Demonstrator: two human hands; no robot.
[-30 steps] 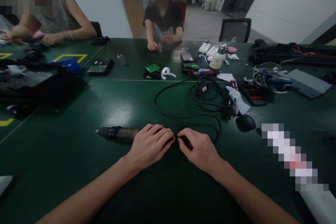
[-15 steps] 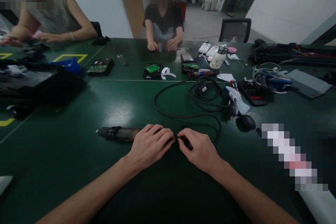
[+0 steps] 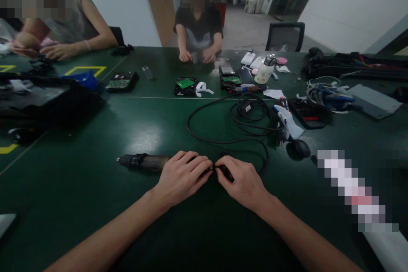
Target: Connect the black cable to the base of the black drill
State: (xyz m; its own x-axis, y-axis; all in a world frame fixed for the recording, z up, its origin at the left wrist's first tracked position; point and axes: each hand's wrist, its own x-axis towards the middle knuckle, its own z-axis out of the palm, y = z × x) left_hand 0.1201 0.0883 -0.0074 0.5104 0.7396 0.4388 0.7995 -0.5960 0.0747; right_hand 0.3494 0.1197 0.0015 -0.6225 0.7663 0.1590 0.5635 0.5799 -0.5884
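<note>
My left hand (image 3: 185,174) is closed over the rear of a dark electric screwdriver (image 3: 149,162), which lies on the green table with its tip to the left. A small brass-coloured bit (image 3: 210,168) shows at the fingertips. Just to the right, my right hand (image 3: 240,180) pinches the end of a black cable (image 3: 267,157), mostly hidden by the fingers. The fingertips of both hands nearly meet. From there the cable loops back over the table into a coil (image 3: 251,112).
Ahead lie hard drives (image 3: 185,86), a white bottle (image 3: 266,69) and another screwdriver (image 3: 245,89). A computer mouse (image 3: 300,148) sits to the right; a black tray (image 3: 41,97) is at left. Two people work across the table (image 3: 140,114).
My two hands have barely moved; the gap between their fingertips looks slightly smaller. At the far left, the other person's hands have shifted.
</note>
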